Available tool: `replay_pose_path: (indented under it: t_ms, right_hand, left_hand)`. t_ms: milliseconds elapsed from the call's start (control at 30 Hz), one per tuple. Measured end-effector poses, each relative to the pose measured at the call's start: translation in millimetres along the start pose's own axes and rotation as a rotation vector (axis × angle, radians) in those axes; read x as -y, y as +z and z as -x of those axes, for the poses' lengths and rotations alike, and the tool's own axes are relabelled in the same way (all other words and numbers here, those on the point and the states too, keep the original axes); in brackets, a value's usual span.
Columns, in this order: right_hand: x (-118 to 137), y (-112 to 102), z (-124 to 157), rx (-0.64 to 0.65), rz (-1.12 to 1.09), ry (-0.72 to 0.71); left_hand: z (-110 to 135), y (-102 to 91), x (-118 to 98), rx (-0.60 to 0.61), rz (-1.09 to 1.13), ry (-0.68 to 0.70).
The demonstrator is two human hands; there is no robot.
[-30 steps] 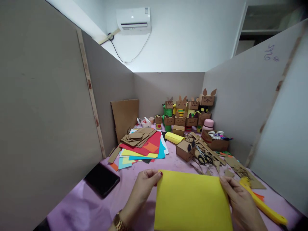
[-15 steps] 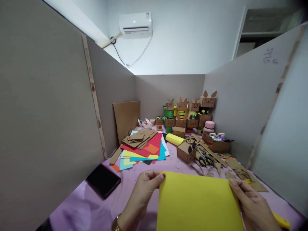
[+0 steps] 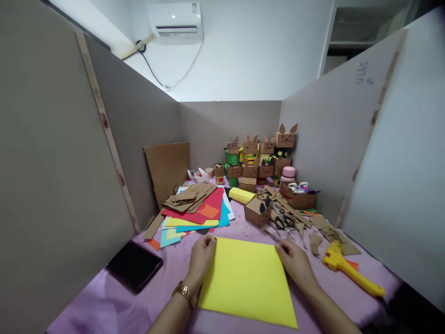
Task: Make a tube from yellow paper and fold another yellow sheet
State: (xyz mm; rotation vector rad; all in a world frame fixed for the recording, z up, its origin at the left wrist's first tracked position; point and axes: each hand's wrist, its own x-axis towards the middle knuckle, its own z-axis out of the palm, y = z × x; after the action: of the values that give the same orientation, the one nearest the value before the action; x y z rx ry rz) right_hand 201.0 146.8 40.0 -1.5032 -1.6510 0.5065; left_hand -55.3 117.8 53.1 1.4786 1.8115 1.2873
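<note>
A square yellow sheet of paper (image 3: 246, 280) spans the space between my hands, low over the purple cloth at the front. My left hand (image 3: 202, 255) pinches its far left corner, thumb on top. At the far right corner, my right hand (image 3: 294, 260) grips the edge the same way. Just beyond the sheet stands a small cardboard box (image 3: 257, 212) with dark ear shapes. Black-handled scissors (image 3: 283, 221) lie beside that box among cardboard scraps. To the right of my right hand rests a yellow glue gun (image 3: 351, 269).
A dark tablet-like device (image 3: 135, 266) lies at left. Coloured paper (image 3: 198, 227) and cardboard pieces (image 3: 189, 197) are stacked behind it. Several cardboard animal figures (image 3: 250, 160) stand at the back, near a cardboard box of supplies (image 3: 301, 199). Grey partitions (image 3: 229, 123) enclose the table.
Both hands have moved the yellow sheet away from me and lower, so its whole square now shows. The camera view has shifted, bringing the glue gun fully into sight.
</note>
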Motion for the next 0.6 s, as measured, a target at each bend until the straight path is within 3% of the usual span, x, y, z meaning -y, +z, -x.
replay_pose_path:
  t_ms: [200, 333, 433, 500, 600]
  right_hand:
    - [3.6, 10.1, -2.8, 0.122, 0.437, 0.027]
    - [8.7, 11.9, 0.1, 0.182, 0.593, 0.023]
    - [10.3, 12.7, 1.9, 0.201, 0.652, 0.001]
    - [11.2, 12.8, 2.7, 0.206, 0.674, -0.012]
    - [12.6, 12.5, 3.1, 0.206, 0.695, -0.025]
  left_hand:
    - [-3.7, 9.5, 11.6, -0.052, -0.475, 0.142]
    - [0.1, 15.6, 11.2, -0.057, -0.687, 0.250]
    - [2.1, 17.4, 5.3, -0.039, -0.768, 0.412]
    - [2.5, 17.5, -0.9, 0.071, -0.785, 0.604]
    - [1.8, 17.8, -11.4, 0.370, -0.779, 0.923]
